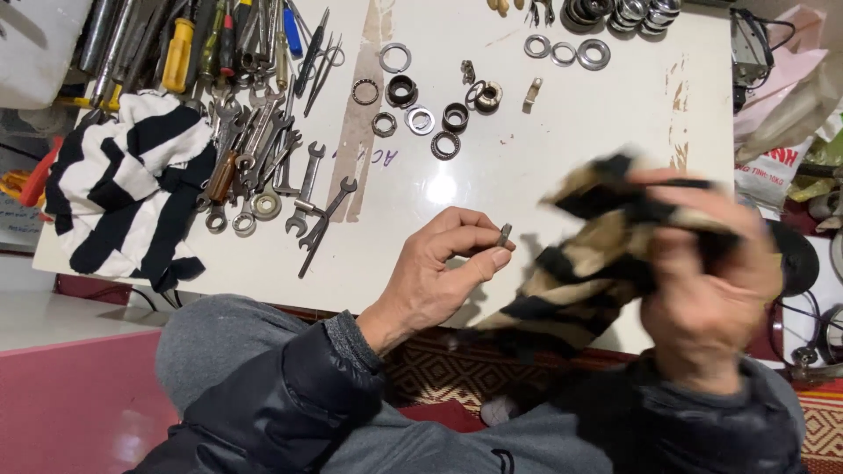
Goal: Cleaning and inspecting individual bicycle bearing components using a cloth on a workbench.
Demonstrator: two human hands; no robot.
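My left hand (443,268) pinches a small metal nut (504,234) between thumb and fingers, just above the near edge of the white table (562,149). My right hand (702,272), blurred, grips a dirty black and tan striped rag (597,254) to the right of the nut. Rings, bearings and washers (421,118) lie spread on the table beyond my hands.
A pile of wrenches (272,167) and screwdrivers (189,48) lies at the left, beside a black and white striped cloth (123,193). More rings (566,51) and stacked bearing cups (615,13) sit at the far edge. Bags and cables are at the right.
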